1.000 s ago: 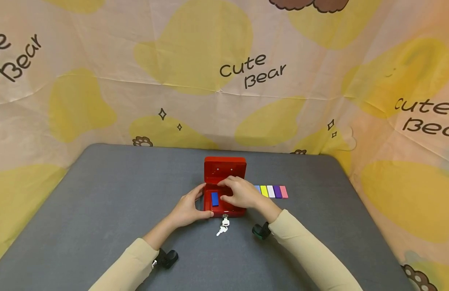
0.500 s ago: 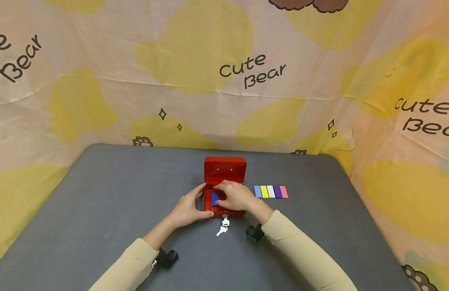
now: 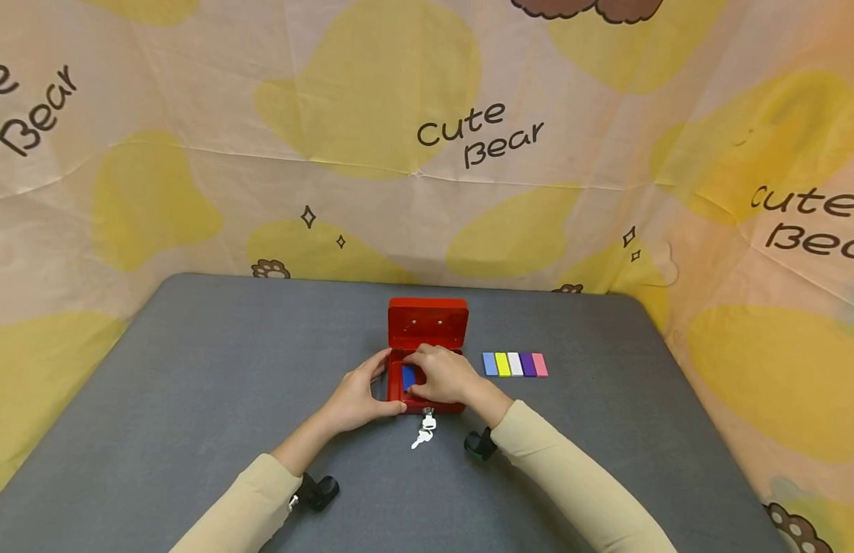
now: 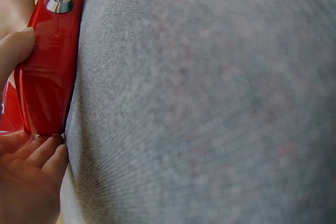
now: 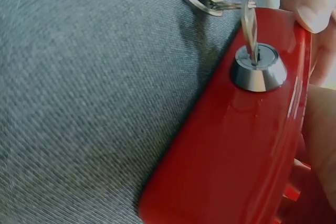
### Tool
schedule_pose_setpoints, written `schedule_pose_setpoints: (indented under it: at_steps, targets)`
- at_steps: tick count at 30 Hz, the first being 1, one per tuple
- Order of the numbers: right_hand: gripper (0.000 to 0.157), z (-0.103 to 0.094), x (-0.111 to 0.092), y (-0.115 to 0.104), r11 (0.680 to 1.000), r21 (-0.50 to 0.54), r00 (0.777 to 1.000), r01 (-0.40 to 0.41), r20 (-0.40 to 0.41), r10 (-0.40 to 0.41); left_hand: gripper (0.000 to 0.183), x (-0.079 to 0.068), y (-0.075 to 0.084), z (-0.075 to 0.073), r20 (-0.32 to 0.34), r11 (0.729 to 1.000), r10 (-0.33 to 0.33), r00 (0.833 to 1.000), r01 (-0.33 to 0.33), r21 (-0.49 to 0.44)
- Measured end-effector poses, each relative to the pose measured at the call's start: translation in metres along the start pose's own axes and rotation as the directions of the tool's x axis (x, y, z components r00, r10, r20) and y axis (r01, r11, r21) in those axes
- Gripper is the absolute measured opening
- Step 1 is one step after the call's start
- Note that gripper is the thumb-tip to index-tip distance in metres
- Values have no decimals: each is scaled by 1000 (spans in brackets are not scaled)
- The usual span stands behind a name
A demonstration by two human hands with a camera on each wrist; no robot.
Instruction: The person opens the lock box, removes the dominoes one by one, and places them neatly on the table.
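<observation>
A small red metal cash box (image 3: 427,407) stands on the table with its lid (image 3: 427,322) raised. My left hand (image 3: 356,395) holds the box at its front left corner, thumb on the front rim and fingers along the left side. Inside the box, my right hand (image 3: 444,376) reaches down beside a dark blue block (image 3: 408,378). Its fingertips are near the block's far end and the thumb near the close end. What lies under the palm is hidden, so a pinch cannot be confirmed. A key (image 5: 251,30) sits in the front lock (image 5: 257,69).
Right of the box lies a row of flat blocks: light blue (image 3: 491,365), yellow (image 3: 502,365), white (image 3: 514,364), purple (image 3: 527,365) and pink (image 3: 541,365). A spare key (image 3: 423,438) dangles in front of the box. Printed cloth (image 3: 372,100) surrounds the grey table (image 3: 226,384).
My right hand has shifted left within the box, its fingers and thumb now coming over the dark blue block. The left hand and the box have stayed put.
</observation>
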State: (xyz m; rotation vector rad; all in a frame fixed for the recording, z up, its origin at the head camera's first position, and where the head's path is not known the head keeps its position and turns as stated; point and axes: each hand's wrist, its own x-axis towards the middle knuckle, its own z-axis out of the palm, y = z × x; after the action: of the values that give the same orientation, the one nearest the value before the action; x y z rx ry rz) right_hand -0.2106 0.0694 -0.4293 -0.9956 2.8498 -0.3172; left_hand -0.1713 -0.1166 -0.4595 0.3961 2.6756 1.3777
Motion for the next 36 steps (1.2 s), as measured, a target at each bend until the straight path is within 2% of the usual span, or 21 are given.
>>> schedule_pose_setpoints:
  at_steps: [13, 36]
  targets:
    - [47, 6, 0, 0, 1000, -18, 999, 10, -40, -11, 90, 0, 0, 0, 5, 1000, -3, 1000, 3, -3]
    - [48, 6, 0, 2, 999, -37, 999, 20, -29, -21, 91, 1, -1, 0, 11, 1000, -7, 1000, 7, 1]
